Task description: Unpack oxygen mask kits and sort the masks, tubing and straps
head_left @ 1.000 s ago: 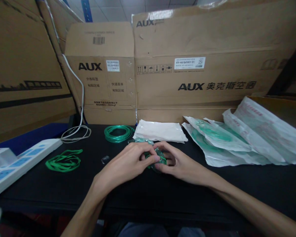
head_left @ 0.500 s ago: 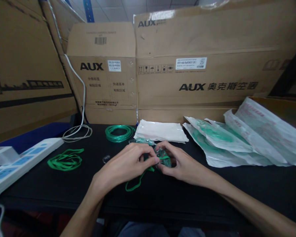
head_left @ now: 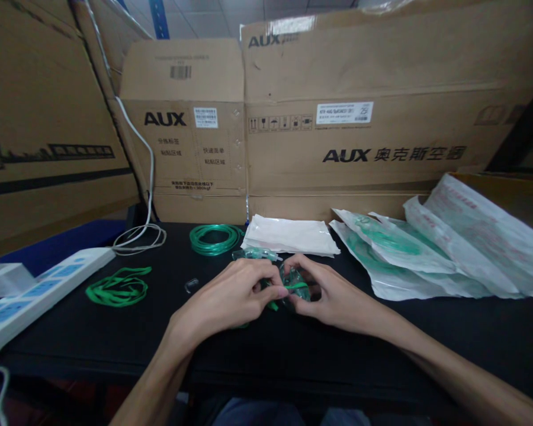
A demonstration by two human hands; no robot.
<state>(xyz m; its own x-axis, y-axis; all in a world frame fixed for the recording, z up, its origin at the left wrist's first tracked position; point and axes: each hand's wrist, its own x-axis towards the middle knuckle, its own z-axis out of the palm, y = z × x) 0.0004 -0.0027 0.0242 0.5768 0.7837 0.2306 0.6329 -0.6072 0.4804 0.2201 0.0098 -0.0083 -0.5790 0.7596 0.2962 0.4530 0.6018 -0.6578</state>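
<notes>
In my right hand (head_left: 335, 291) is a clear green-tinted oxygen mask (head_left: 294, 276), its fingers curled around the side of the shell. My left hand (head_left: 237, 290) pinches a green elastic strap (head_left: 297, 286) between thumb and forefinger, right against the mask. Part of the strap runs across the mask; the rest is mostly hidden under my left hand. Just behind the left knuckles lies a clear green plastic fitting (head_left: 256, 254). A small clear plastic piece (head_left: 191, 286) rests on the table left of that hand.
Bundled green elastic straps (head_left: 118, 288) and coiled green tubing (head_left: 213, 240) lie on the black table. Behind my hands is a white packet stack (head_left: 289, 234). Sealed pouches (head_left: 395, 242) fill the right. A power strip (head_left: 53, 287) borders the left; cardboard (head_left: 288, 171) stands behind.
The strap's loose loop, which hung below my left hand, has been drawn up and is now mostly out of sight. Both hands stay nearly in place around the mask.
</notes>
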